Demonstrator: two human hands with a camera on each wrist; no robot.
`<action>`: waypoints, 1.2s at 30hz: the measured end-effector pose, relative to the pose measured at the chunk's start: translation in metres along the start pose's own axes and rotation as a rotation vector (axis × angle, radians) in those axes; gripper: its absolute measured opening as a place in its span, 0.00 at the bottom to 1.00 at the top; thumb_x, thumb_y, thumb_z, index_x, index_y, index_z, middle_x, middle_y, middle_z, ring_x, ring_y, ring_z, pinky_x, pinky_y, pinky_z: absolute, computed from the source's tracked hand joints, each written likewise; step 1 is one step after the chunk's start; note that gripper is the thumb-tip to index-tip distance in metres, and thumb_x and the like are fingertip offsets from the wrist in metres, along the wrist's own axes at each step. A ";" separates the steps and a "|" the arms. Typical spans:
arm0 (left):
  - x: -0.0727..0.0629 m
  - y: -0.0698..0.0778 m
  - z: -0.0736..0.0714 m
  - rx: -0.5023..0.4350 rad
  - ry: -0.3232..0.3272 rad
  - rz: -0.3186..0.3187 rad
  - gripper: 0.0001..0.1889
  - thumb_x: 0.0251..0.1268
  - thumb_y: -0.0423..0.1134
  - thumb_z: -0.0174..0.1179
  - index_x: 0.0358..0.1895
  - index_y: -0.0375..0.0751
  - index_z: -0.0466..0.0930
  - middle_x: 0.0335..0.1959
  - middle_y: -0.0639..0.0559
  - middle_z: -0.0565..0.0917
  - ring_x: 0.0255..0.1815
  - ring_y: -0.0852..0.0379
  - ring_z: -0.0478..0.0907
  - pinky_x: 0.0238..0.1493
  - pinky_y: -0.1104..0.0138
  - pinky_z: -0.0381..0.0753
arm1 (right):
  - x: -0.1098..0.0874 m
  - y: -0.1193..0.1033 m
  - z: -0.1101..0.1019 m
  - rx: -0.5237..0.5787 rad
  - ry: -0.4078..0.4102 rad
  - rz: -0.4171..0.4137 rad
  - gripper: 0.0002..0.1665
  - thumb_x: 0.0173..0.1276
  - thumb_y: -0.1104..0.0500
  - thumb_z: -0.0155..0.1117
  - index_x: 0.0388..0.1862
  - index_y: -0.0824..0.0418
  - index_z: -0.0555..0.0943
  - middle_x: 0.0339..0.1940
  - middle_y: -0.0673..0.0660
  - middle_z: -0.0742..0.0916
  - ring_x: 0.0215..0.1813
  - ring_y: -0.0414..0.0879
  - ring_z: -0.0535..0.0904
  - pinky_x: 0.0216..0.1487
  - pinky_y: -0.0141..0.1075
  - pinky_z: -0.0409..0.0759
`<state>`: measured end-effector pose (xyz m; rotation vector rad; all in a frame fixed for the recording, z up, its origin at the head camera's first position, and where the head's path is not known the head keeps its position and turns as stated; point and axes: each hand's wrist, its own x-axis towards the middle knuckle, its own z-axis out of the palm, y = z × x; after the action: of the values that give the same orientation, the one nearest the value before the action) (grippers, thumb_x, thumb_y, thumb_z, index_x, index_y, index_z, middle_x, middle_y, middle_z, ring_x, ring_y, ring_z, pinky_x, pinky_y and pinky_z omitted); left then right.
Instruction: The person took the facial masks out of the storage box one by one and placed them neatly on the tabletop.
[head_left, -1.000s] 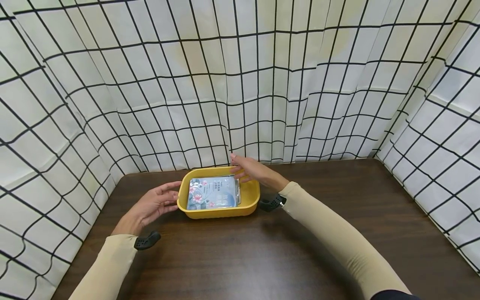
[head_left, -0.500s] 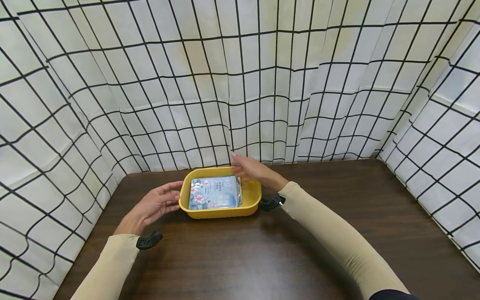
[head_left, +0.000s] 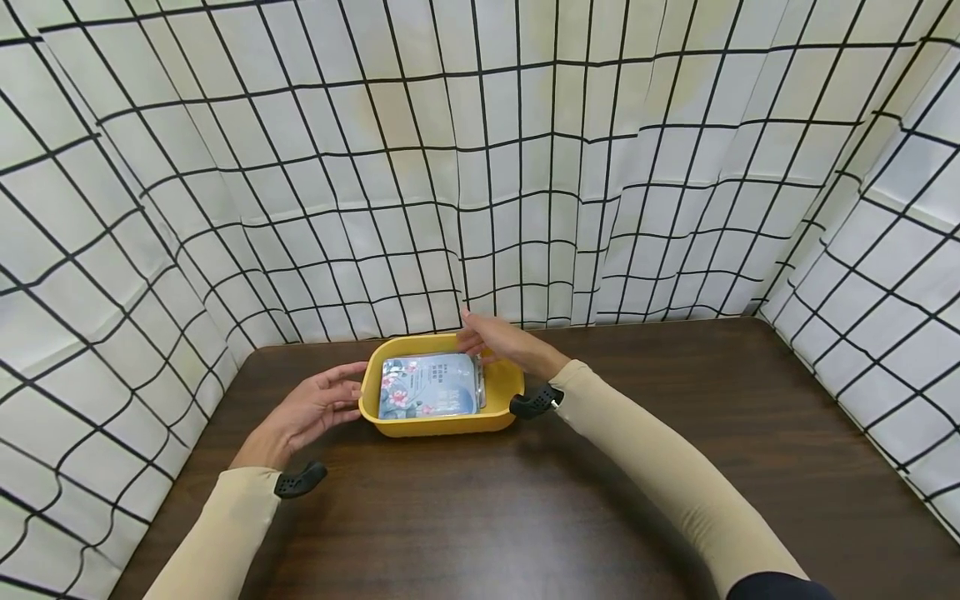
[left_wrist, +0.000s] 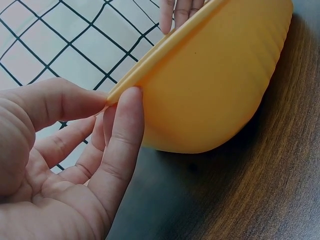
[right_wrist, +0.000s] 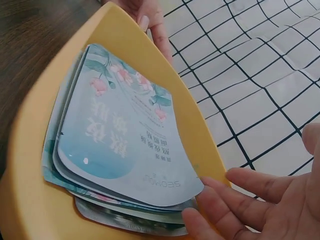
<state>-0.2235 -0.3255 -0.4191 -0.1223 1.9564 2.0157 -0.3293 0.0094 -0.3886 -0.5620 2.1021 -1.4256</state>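
A yellow plastic basin (head_left: 442, 427) stands on the table in the head view, with a stack of flat sheet-mask packets (head_left: 427, 385) lying in its left part. The top packet is pale blue with pink flowers; other packets show below its edge in the right wrist view. My left hand (head_left: 315, 408) is at the basin's left end. Its thumb and a finger pinch the rim, as the left wrist view shows. Over the far right side reaches my right hand (head_left: 510, 343), its fingers (right_wrist: 215, 205) loosely extended at the packets' near corner, touching it.
The brown wooden table (head_left: 480, 517) spreads in front of the basin and to its right. A white curtain with black grid lines (head_left: 517, 200) hangs close behind the basin and along both sides.
My right hand has shifted slightly left and its fingers have drawn nearer the packets' edge. The left hand stays on the rim. The whole view has shifted a little.
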 end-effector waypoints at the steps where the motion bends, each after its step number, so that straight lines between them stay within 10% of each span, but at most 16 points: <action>1: 0.000 0.000 0.000 0.005 0.002 -0.002 0.33 0.75 0.34 0.58 0.79 0.41 0.57 0.48 0.51 0.84 0.46 0.56 0.85 0.53 0.62 0.85 | 0.001 0.000 0.000 -0.002 -0.002 0.007 0.44 0.81 0.32 0.34 0.71 0.65 0.72 0.63 0.60 0.82 0.66 0.54 0.76 0.70 0.52 0.73; 9: 0.002 -0.001 0.000 0.016 0.012 -0.006 0.33 0.75 0.33 0.58 0.79 0.42 0.57 0.47 0.51 0.84 0.46 0.56 0.85 0.55 0.60 0.85 | 0.005 -0.001 0.002 -0.046 -0.019 0.036 0.44 0.79 0.30 0.39 0.70 0.64 0.74 0.62 0.59 0.83 0.65 0.53 0.76 0.69 0.51 0.73; 18: 0.001 -0.001 0.001 0.008 0.018 -0.012 0.33 0.75 0.33 0.58 0.79 0.42 0.58 0.47 0.51 0.84 0.45 0.56 0.85 0.55 0.60 0.85 | 0.007 0.001 0.004 -0.050 -0.059 0.048 0.23 0.78 0.54 0.58 0.66 0.62 0.77 0.62 0.58 0.82 0.63 0.52 0.78 0.61 0.46 0.81; 36: -0.002 -0.001 0.002 -0.011 0.008 0.012 0.32 0.76 0.32 0.57 0.79 0.41 0.58 0.46 0.50 0.85 0.45 0.56 0.85 0.50 0.64 0.86 | 0.014 0.004 0.009 -0.115 -0.100 0.077 0.24 0.65 0.73 0.68 0.59 0.60 0.84 0.52 0.56 0.85 0.51 0.51 0.79 0.47 0.37 0.83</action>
<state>-0.2211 -0.3241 -0.4196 -0.1218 1.9560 2.0364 -0.3341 -0.0041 -0.3976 -0.5779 2.1120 -1.2148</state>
